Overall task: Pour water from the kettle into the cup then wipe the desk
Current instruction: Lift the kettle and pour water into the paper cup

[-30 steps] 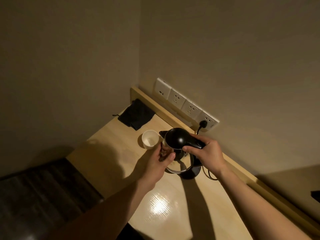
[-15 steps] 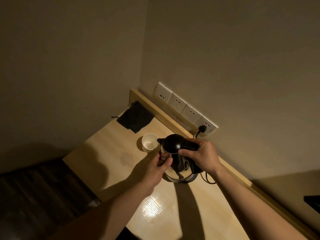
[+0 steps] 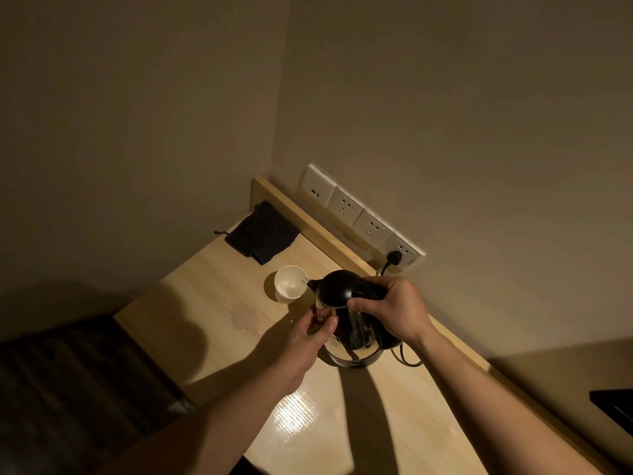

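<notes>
Head view: the right hand [image 3: 394, 308] has its fingers wrapped round the handle of the black electric kettle [image 3: 342, 303], tilted with its spout at the rim of the white cup [image 3: 289, 284]. The left hand [image 3: 308, 334] steadies the kettle's glass body, fingers curled against it. Pouring looks just begun. A wet patch [image 3: 245, 315] on the worktop [image 3: 212, 303] and the dark cloth [image 3: 262, 233] in the corner await the wiping.

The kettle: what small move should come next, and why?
Probably tip the kettle a little more. Its spout already reaches the cup rim, the right hand grips the handle, and the left hand steadies the body.
</notes>
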A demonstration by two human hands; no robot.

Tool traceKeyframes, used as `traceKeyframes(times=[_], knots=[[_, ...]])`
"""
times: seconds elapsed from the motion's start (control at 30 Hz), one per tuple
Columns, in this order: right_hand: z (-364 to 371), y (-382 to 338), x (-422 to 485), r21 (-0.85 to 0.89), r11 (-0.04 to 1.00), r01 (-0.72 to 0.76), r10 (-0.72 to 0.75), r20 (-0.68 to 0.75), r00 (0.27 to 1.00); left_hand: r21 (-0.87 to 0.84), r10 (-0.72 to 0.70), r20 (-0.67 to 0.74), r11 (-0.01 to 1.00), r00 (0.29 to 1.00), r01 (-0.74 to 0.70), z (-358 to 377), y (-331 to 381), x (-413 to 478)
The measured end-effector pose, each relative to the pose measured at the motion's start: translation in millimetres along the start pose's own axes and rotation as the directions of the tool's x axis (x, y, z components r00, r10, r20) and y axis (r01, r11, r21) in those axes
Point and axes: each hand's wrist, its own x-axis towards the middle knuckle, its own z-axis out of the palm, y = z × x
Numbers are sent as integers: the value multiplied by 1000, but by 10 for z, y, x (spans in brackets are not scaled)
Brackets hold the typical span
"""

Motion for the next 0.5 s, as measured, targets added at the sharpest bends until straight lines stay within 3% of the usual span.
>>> traceKeyframes(times=[0.5], knots=[[-16, -57, 35, -40, 999, -5, 6, 22, 1000, -85, -11, 22, 996, 1000, 13, 9, -23, -7]])
